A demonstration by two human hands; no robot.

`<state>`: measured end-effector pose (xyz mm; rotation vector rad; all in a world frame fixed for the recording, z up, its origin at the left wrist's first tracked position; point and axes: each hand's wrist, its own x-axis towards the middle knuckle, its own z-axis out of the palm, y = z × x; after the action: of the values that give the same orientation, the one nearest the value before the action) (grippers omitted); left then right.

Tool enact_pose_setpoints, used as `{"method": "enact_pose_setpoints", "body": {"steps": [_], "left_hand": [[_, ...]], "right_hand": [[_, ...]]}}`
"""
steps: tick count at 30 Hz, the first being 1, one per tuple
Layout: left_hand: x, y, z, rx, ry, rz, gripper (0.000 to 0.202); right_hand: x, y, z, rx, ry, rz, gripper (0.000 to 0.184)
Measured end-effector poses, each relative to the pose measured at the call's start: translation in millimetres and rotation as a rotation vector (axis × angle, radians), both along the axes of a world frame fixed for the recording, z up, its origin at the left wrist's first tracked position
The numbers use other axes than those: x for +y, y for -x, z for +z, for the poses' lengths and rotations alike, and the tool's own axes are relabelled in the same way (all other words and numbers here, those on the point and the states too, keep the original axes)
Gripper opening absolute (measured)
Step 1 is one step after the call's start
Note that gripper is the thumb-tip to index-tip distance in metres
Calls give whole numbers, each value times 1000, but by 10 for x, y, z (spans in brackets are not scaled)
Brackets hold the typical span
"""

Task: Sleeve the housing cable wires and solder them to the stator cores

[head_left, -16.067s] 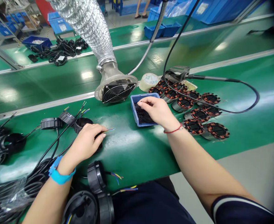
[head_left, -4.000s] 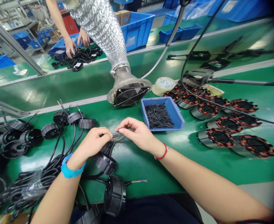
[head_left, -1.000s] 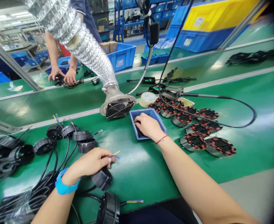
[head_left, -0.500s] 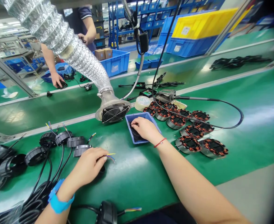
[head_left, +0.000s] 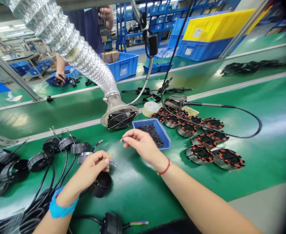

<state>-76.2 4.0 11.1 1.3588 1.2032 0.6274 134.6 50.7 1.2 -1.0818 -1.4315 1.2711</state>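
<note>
My left hand (head_left: 94, 169) is closed in a pinch on thin coloured wires (head_left: 112, 162), yellow and blue ends poking out past the fingertips. Just below it a round black plastic housing (head_left: 102, 184) rests on the green bench. My right hand (head_left: 141, 144) hovers left of a blue bin (head_left: 166, 139), thumb and forefinger pressed together; whatever tiny dark thing may be at the tips is too small to name. Short thin black pieces (head_left: 154, 133) fill the bin. More black housings (head_left: 38, 161) with cables stand to the left.
A fan-fronted exhaust duct (head_left: 119, 117) hangs over the bench behind my hands. Copper-wound stators (head_left: 201, 152) stand on the right, under a looping black cable (head_left: 252, 130). Another housing (head_left: 111, 223) lies near the front edge. Across the bench, a co-worker's hand (head_left: 60, 79) holds a dark object.
My right hand has come out of the blue bin and moved left toward the wires. My left hand has shifted slightly, uncovering the black housing beneath. The co-worker's hands have moved.
</note>
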Motion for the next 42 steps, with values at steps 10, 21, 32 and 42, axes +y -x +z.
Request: {"method": "enact_pose_setpoints", "body": {"steps": [10, 21, 32, 42], "left_hand": [[-1, 55, -92, 121, -168, 133, 27], [12, 84, -66, 126, -190, 40, 21], [9, -3, 6, -95, -28, 157, 25], [-17, -6, -13, -87, -1, 112, 28]], "right_hand": [[-311, 453, -216, 383, 362, 200, 33], [-301, 398, -118, 563, 653, 241, 35], [-281, 454, -208, 512, 479, 80, 34], [-284, 475, -207, 503, 454, 68, 32]]}}
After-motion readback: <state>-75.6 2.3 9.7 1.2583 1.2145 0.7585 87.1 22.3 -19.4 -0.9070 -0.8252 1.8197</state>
